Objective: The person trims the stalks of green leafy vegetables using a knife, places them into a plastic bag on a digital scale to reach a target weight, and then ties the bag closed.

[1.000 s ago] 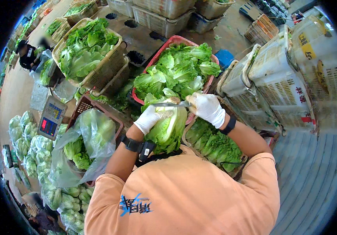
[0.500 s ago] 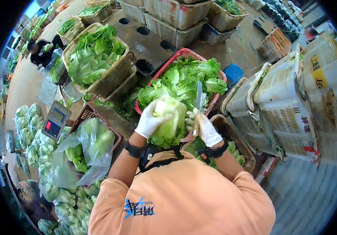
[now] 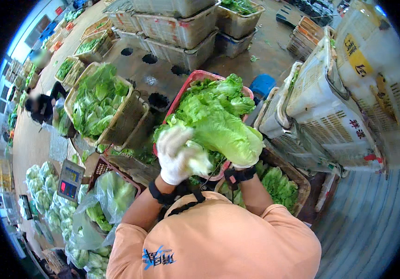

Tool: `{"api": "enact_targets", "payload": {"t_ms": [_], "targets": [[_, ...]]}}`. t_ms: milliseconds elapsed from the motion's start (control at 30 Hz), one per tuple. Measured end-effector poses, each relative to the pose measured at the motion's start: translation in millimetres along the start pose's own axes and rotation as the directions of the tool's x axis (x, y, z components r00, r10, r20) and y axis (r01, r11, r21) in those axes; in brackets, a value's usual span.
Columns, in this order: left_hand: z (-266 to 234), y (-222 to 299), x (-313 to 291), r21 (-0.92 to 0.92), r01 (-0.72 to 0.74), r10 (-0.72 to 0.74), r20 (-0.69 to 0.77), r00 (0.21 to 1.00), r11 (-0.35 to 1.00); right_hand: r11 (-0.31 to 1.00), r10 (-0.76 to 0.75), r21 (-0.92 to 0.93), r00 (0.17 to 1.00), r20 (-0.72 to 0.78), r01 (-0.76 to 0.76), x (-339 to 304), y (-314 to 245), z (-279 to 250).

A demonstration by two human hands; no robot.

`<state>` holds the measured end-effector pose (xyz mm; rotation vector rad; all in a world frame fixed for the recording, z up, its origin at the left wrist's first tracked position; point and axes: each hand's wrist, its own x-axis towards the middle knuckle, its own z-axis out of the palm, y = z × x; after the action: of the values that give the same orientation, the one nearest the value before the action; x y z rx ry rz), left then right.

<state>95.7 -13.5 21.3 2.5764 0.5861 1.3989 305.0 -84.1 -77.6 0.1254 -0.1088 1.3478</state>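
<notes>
A large green lettuce head (image 3: pixel 228 132) lies tilted above the red crate (image 3: pixel 191 80), its leaves toward the far side. My right hand (image 3: pixel 245 164), in a white glove, is under the head's near right end and supports it; its fingers are hidden by the leaves. Left of the head is my gloved left hand (image 3: pixel 173 151), blurred by motion. A pale lettuce piece (image 3: pixel 201 163) is against its fingers; whether they grip it is unclear. More loose leaves fill the red crate beneath. The knife is out of sight.
A beige crate of leafy greens (image 3: pixel 124 109) stands at left, near a scale (image 3: pixel 69 180) and bagged lettuce (image 3: pixel 111 193). At right are stacked white crates (image 3: pixel 320 116); a brown crate (image 3: pixel 302 186) with lettuce is by my right arm. A person (image 3: pixel 42 108) sits far left.
The lettuce head has passed from my left hand to my right and now leans right. The knife that was in my right hand no longer shows. My left hand has moved slightly left.
</notes>
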Motion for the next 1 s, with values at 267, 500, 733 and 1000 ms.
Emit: {"api": "enact_targets", "payload": {"t_ms": [267, 500, 733, 1000], "targets": [[58, -33, -42, -0.435, 0.412, -0.043, 0.728, 0.684, -0.801, 0.701, 0.056, -0.713, 0.996, 0.07, 0.011, 54, -19, 46], [70, -45, -52, -0.775, 0.237, -0.71, 0.631, 0.311, -0.586, -0.494, -0.139, -0.854, 0.955, 0.264, 0.164, 46, 36, 55], [43, -53, -62, -0.867, 0.1, -0.827, 0.496, 0.265, -0.488, -0.078, -0.349, -0.997, 0.935, 0.053, 0.027, 20, 73, 27], [-5, -59, -68, -0.914, -0.099, -0.883, 0.344, 0.32, -0.393, -0.437, -0.31, -0.883, 0.95, -0.031, -0.172, 47, 40, -25]]}}
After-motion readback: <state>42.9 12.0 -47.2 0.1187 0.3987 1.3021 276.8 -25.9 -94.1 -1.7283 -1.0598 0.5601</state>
